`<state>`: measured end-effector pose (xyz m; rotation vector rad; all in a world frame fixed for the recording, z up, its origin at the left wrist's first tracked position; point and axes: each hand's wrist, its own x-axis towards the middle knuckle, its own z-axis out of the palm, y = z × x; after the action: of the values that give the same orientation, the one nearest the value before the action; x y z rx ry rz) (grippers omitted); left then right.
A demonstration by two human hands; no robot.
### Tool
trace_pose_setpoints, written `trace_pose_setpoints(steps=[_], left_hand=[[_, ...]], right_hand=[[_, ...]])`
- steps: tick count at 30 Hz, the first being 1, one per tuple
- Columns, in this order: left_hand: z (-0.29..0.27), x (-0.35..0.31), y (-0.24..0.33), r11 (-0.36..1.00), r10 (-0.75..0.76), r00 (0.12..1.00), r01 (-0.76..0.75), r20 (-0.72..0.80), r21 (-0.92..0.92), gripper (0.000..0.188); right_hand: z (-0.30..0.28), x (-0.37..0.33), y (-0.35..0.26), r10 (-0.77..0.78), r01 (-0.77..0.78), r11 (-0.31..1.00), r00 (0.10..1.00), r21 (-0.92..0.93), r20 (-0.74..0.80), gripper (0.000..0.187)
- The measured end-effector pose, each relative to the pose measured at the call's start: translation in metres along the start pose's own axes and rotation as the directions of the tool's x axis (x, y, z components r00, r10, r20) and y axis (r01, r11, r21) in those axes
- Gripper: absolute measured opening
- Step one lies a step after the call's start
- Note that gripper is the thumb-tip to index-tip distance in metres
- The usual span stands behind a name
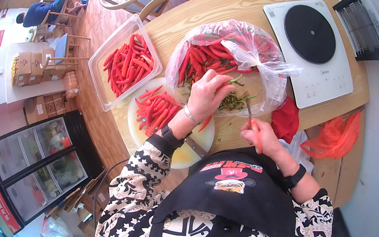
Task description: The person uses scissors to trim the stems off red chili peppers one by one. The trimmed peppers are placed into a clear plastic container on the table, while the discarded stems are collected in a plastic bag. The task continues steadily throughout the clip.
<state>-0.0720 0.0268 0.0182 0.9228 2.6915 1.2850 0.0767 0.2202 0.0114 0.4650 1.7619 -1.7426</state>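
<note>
Containers, table. One clear plastic bag (pixel 272 87), gathered and crumpled at its right; contents: a heap of red chillies (pixel 211 55) along the far and left sides, with loose green stems (pixel 234 100) at the near side. One clear rectangular box (pixel 98 80), lidless, left of the bag; contents: a pile of red chillies (pixel 129 65). One round white cutting board (pixel 136 130), near the box; bears a further chilli pile (pixel 158 111) and a knife (pixel 196 147), partly behind the left forearm.

Hands. Left hand (pixel 209 92): fingers closed in a pinch on one chilli (pixel 236 80), over the bag's near part, its green stem pointing right. Right hand (pixel 265 137): closed round the orange handles of scissors (pixel 252 123), blades toward the loose stems; blade opening cannot be told.
</note>
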Motion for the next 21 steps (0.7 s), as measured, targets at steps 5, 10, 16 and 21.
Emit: trace_pose_setpoints(steps=[5,10,16,21], left_hand=[[-0.002,-0.009,0.033,0.982,-0.094,0.99,0.109,0.106,-0.154,0.028],[0.025,-0.028,0.034,0.983,-0.118,0.986,0.133,0.119,-0.13,0.044],[0.042,-0.032,-0.001,0.87,-0.383,0.924,0.359,-0.003,-0.338,0.029],[0.024,-0.022,0.003,0.933,-0.338,0.941,0.33,-0.029,-0.141,0.031]], right_hand=[[-0.006,0.005,-0.009,0.04,-0.074,0.979,0.984,0.192,0.175,0.03],[-0.001,0.001,-0.025,0.062,-0.2,0.885,0.946,0.421,0.319,0.029],[-0.012,-0.003,-0.021,0.053,-0.251,0.876,0.899,0.413,0.434,0.031],[-0.016,-0.005,-0.019,0.2,-0.254,0.954,0.935,0.157,0.294,0.03]])
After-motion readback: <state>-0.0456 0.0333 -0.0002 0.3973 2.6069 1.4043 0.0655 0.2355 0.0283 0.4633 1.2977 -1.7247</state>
